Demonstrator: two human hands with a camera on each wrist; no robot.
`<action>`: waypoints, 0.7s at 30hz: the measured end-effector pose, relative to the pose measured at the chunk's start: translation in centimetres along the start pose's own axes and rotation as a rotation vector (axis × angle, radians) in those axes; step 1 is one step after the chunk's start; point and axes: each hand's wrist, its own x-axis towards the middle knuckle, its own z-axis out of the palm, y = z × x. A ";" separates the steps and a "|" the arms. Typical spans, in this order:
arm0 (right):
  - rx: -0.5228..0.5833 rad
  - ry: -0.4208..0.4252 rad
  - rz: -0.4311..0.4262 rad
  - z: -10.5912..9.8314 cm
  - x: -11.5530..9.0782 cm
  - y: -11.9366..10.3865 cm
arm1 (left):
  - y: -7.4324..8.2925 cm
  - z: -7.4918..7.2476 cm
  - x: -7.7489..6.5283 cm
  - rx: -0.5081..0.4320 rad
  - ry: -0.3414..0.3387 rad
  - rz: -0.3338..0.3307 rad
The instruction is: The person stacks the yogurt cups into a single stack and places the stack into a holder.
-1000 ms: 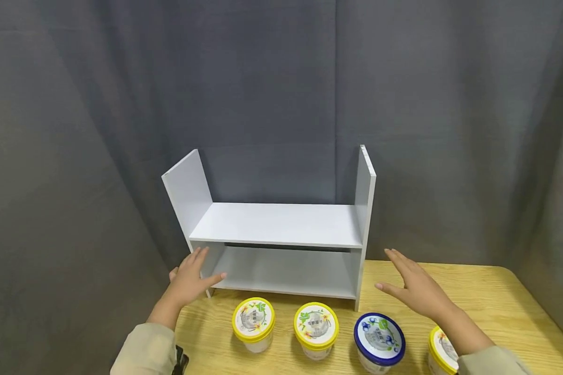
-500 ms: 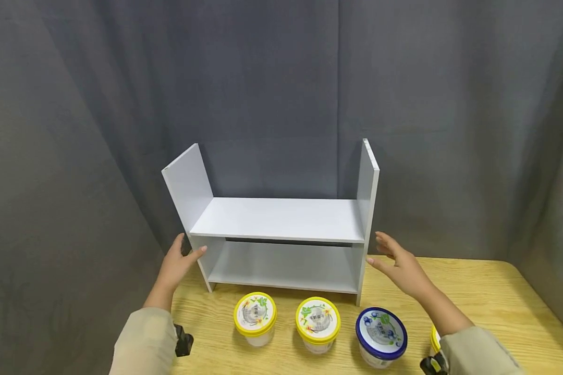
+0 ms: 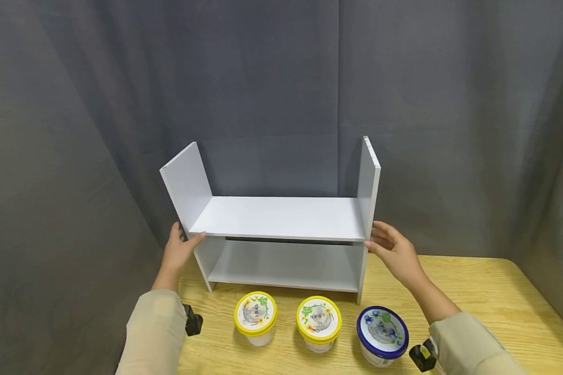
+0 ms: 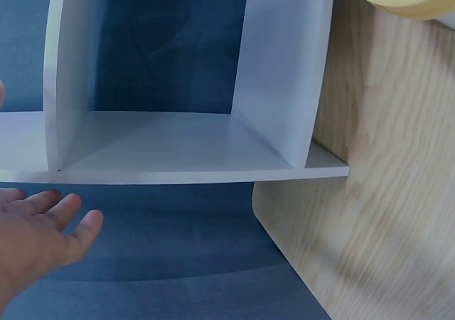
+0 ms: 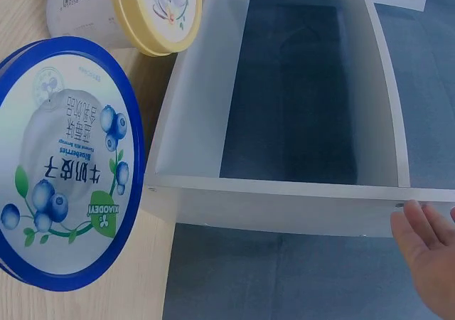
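Observation:
A white two-tier shelf (image 3: 281, 216) stands on the wooden table. At its left side panel is my left hand (image 3: 175, 255), thumb near the front end of the upper board and fingers outside the panel; the left wrist view shows these fingers (image 4: 64, 210) extended, close to the panel. My right hand (image 3: 396, 255) is at the right side panel, its thumb tip right at the front edge and its fingers lightly bent on the outer face. In the right wrist view the fingertips (image 5: 411, 217) meet that panel. Both shelf boards bear nothing.
In front of the shelf stand two yellow-lidded tubs, one left (image 3: 255, 314) and one in the middle (image 3: 319, 319), and a blue-lidded blueberry tub (image 3: 382, 333) to the right. Dark grey curtain (image 3: 272, 94) hangs behind and on both sides.
Both hands have moved inward to the shelf's side panels, the right one leftward from over the table. The right forearm now covers the far-right yellow-lidded tub. The shelf has stayed in place.

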 end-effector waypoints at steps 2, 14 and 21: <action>0.006 0.013 0.008 0.1 0.0 -0.1 | 0.1 0.1 0.1 -0.017 0.003 0.012; 0.048 0.072 0.040 0.6 0.2 0.3 | 0.3 0.8 0.6 -0.062 0.071 0.018; 0.069 0.102 0.065 1.1 0.4 0.3 | 0.0 0.9 0.4 -0.103 0.119 -0.006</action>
